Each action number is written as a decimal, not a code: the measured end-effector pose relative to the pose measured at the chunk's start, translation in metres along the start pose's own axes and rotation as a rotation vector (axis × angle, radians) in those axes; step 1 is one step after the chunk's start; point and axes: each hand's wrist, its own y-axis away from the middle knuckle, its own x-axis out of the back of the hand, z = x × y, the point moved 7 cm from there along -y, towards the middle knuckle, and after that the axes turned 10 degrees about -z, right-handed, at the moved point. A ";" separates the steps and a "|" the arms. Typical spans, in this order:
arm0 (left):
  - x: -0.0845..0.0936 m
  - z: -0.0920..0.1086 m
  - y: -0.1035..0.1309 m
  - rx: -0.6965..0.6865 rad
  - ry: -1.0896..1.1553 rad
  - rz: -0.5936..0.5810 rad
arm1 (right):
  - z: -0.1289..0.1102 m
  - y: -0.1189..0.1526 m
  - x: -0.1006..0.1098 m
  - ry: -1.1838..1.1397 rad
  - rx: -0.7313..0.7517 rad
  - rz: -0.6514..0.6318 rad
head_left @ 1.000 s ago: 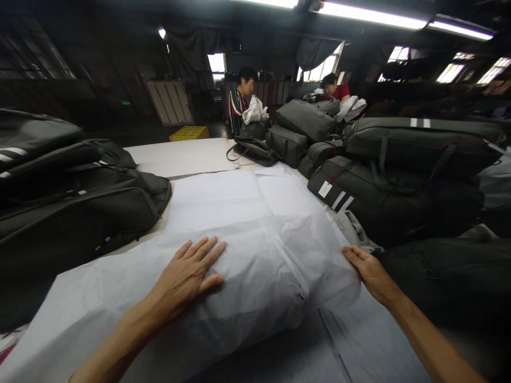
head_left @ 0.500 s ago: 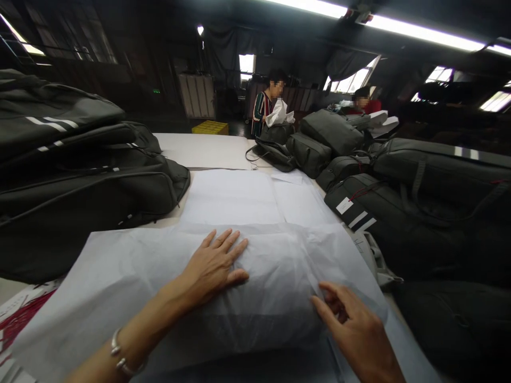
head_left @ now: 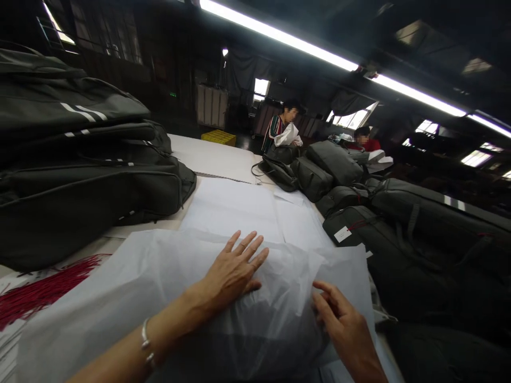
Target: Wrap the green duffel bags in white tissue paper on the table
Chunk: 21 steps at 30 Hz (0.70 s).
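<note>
A large sheet of thin white tissue paper [head_left: 159,282] is draped over a bulky dark form whose shape shows through near me; what it is stays hidden. My left hand [head_left: 233,268] rests flat on top of the paper with its fingers spread, and a silver bangle circles that wrist. At the right side of the wrapped form, my right hand [head_left: 339,314] has its thumb and index finger drawn together on the paper, where creases gather. Farther back lies a stack of white paper sheets [head_left: 239,205].
Dark green bags are piled at left [head_left: 91,191] and more bags [head_left: 415,239] line the right, one bearing a white tag [head_left: 342,234]. Red cords [head_left: 51,284] lie at the left edge. Beyond the table, one person [head_left: 279,127] handles white paper; another person [head_left: 365,141] is farther right.
My right thumb and finger have closed together at the paper's right side, where the sheet is now raised and more creased. My left hand stays spread, slightly farther right in view.
</note>
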 end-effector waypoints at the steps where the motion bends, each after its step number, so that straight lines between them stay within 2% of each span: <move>1: 0.006 0.006 0.001 -0.039 -0.016 0.044 | -0.002 -0.004 0.000 -0.001 0.019 -0.018; 3: 0.016 0.020 0.001 -0.104 -0.023 0.100 | -0.010 -0.012 0.002 0.059 0.127 -0.002; 6: 0.020 0.046 -0.003 -0.237 0.053 0.063 | -0.026 -0.017 0.006 0.172 0.369 0.126; 8: 0.017 0.062 -0.011 -0.323 0.111 0.030 | -0.028 -0.018 0.005 0.207 0.468 0.213; 10: 0.009 0.070 -0.023 -0.352 0.138 0.030 | -0.026 -0.019 0.004 0.224 0.517 0.302; 12: -0.001 0.070 -0.035 -0.338 0.144 0.029 | -0.022 -0.022 0.006 0.230 0.542 0.394; 14: -0.010 0.068 -0.044 -0.334 0.127 0.033 | -0.018 -0.031 0.009 0.223 0.551 0.412; 16: -0.013 0.068 -0.048 -0.362 0.098 0.067 | -0.015 -0.046 0.011 0.217 0.537 0.310; 18: -0.014 0.070 -0.048 -0.403 0.095 0.083 | -0.011 -0.064 0.012 0.198 0.473 0.133; 21: -0.017 0.072 -0.051 -0.425 0.157 -0.021 | -0.006 -0.082 0.017 0.123 0.337 -0.137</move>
